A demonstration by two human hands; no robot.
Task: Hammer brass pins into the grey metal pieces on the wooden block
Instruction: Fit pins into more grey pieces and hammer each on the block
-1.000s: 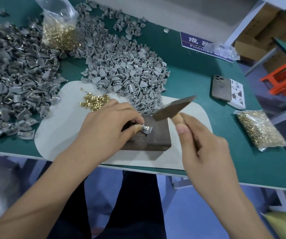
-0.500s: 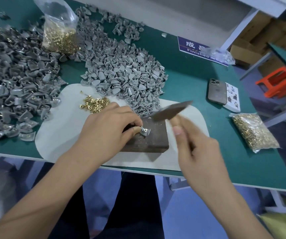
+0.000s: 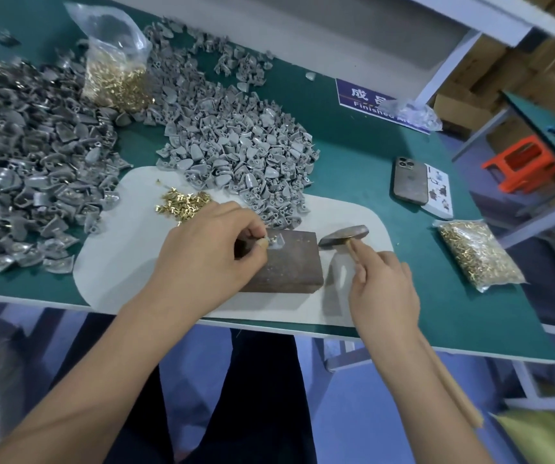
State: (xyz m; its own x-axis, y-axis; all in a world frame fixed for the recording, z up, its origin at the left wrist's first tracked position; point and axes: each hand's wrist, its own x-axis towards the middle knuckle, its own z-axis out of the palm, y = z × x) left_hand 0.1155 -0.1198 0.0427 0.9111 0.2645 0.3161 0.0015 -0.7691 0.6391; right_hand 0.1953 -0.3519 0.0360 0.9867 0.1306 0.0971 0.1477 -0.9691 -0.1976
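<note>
Green bench [image 3: 353,169], grey-piece heaps [image 3: 235,145], left hand [image 3: 209,256] pinching piece [image 3: 274,241], right hand [image 3: 385,289] gripping hammer [image 3: 344,235]

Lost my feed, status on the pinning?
Left hand pinches grey piece on wooden block. Right hand holds hammer, head beside block. Nothing in the way.

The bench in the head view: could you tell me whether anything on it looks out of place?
Only the phone, lying among work parts on the green table beside a printed card. Nothing looks spilled or damaged.
</note>
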